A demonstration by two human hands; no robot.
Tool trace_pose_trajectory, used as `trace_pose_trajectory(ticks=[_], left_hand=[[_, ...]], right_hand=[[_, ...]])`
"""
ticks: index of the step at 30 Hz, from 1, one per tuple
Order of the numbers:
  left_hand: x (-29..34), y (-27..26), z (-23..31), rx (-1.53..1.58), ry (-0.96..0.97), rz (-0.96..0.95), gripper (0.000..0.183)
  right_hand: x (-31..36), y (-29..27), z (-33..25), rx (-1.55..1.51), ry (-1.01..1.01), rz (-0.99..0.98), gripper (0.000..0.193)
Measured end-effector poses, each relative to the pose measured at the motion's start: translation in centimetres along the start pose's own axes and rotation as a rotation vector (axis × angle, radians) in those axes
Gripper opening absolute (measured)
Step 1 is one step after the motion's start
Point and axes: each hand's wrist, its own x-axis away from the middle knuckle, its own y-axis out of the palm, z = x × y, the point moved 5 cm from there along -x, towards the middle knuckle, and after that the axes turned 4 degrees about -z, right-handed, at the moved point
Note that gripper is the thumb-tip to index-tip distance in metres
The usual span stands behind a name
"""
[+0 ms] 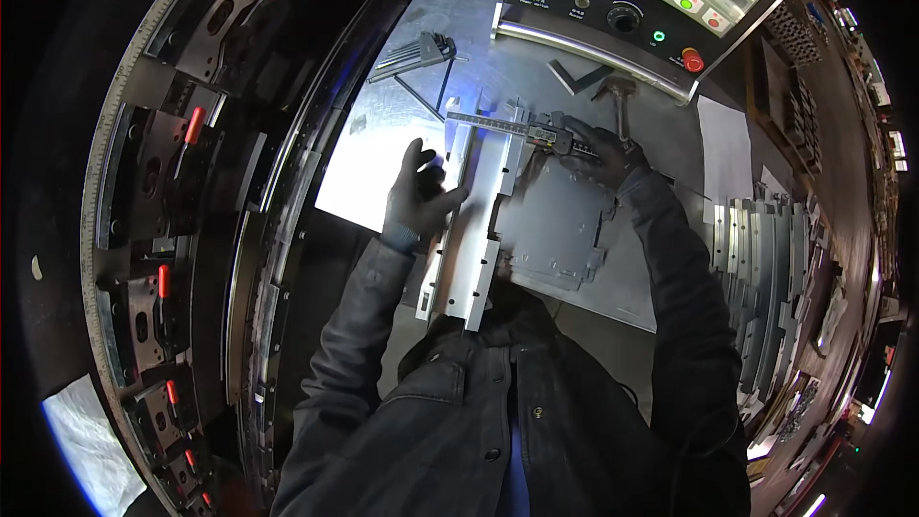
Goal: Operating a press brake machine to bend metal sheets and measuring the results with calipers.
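A digital caliper (544, 134) lies across the far end of a long bent sheet-metal channel (467, 263), its beam spanning the channel's width. My gloved right hand (611, 155) is closed around the caliper's right end. To the left of the channel is my gloved left hand (419, 193), fingers apart. Its thumb reaches the channel's left edge, but whether they touch I cannot tell. The channel's near end comes close to my jacket. Right of it, a flat cut metal sheet (555, 215) rests on the metal table (632, 273).
At the table's far left sits a hex key set (414, 57). A metal square (578, 78) and a hammer (620, 107) lie below the control panel (632, 14). Bent metal parts (766, 268) are stacked at right, near white paper (728, 139). Red-levered clamps (194, 124) line the machine at left.
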Motion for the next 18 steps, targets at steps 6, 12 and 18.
trace_pose_trajectory(ticks=[6, 12, 18], left_hand=[[-1.5, 1.1, -0.3, -0.040, 0.055, 0.043, 0.072], [-1.7, 1.4, -0.6, -0.016, 0.235, 0.007, 0.067], [-1.7, 1.6, -0.6, 0.008, 0.226, -0.019, 0.064]], right_hand=[[1.3, -0.8, -1.6, 0.158, 0.103, -0.002, 0.050], [1.5, -1.2, -2.4, 0.228, 0.125, -0.031, 0.047], [2.0, -0.7, -1.8, 0.300, -0.011, 0.107, 0.046]])
